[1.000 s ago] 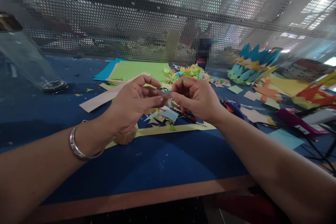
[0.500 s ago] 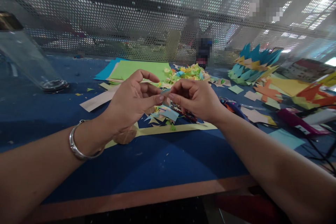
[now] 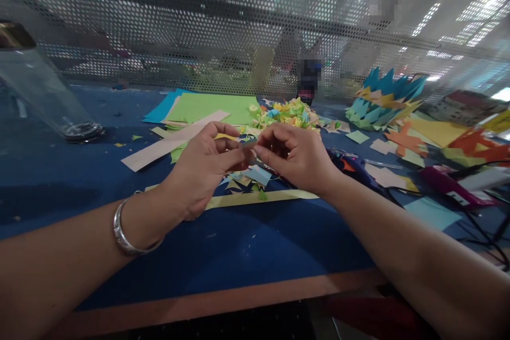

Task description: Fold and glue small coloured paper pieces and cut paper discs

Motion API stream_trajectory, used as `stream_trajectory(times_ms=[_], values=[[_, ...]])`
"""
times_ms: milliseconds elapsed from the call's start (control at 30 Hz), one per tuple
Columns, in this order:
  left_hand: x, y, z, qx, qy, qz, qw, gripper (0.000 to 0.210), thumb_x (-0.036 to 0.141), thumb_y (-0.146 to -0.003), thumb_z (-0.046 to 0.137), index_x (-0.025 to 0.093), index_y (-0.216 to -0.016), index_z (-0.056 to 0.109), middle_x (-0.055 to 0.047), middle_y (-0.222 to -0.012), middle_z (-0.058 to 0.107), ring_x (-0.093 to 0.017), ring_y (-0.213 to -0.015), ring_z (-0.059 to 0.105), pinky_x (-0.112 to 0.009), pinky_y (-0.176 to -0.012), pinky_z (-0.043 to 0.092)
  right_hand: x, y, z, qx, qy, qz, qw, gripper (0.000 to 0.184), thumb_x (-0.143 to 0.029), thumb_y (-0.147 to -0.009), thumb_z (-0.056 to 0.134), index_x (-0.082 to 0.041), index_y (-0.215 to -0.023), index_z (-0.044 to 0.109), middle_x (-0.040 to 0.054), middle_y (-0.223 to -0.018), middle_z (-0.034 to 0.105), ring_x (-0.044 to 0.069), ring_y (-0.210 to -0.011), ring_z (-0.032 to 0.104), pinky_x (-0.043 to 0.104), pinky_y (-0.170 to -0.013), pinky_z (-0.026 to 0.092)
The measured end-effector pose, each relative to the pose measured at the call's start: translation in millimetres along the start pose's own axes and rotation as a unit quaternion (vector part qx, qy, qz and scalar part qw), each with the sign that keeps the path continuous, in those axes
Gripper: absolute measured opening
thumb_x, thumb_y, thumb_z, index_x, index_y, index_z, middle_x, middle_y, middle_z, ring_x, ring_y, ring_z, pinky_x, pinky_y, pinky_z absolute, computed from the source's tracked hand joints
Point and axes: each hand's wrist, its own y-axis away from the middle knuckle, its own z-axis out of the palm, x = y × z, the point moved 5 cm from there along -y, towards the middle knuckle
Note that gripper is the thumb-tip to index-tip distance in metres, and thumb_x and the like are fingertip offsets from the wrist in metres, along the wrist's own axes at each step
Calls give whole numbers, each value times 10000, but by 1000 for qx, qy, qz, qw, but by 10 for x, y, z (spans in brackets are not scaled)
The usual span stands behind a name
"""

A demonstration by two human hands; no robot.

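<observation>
A small pale blue piece of paper (image 3: pixel 250 144) is pinched between my two hands above the middle of the table. My left hand (image 3: pixel 209 164) has its thumb and fingertips closed on the paper's left side. On the other side, the thumb and index finger of my right hand (image 3: pixel 297 156) grip it, with the remaining fingers curled. Its exact shape is partly hidden by the fingers. Below lie small cut paper scraps (image 3: pixel 237 183), some pointed like stars, and a blue paper piece (image 3: pixel 258 174). A pale yellow paper strip (image 3: pixel 265 198) runs across the table beneath my hands.
Green paper sheets (image 3: pixel 219 106) and a pale pink strip (image 3: pixel 159 149) lie behind my left hand. A heap of folded paper bits (image 3: pixel 290 111) sits beyond. At left stands a glass bottle (image 3: pixel 48 85); at right are paper crowns (image 3: pixel 388 98), a purple device (image 3: pixel 454 186) and cables.
My left hand has shifted slightly down and right, uncovering more of the pink strip. The round brown thing under that wrist is now hidden. Both hands still hold the blue paper.
</observation>
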Motion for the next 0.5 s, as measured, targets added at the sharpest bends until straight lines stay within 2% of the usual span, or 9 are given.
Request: stream_trajectory(times_ms=[233,333,500], values=[[103,-31,-12,-39,-151,114,981,396,152,-745,805,246,-967,491,53,-718,639,-130,-645,651,-253,-605,521,-12,-5,-4,-9,-22,18,1000,177,-288,-942,630,-163,-815,639,-20,-689,546,76,-560,442,229,-509,332],[126,-51,-40,-34,-206,155,966,349,187,-779,785,241,-955,488,52,-728,613,-132,-664,653,-251,-603,517,48,-10,9,-24,-59,57,996,202,-314,-953,617,-165,-821,654,-19,-687,549,75,-560,470,214,-500,343],[120,-75,-42,-92,-248,187,946,222,215,-881,686,243,-960,481,30,-802,597,-138,-741,642,-283,-681,531,168,-25,43,-59,-158,140,976,252,-363,-942,626,-172,-782,661,-32,-648,599,56,-459,521,199,-450,368]])
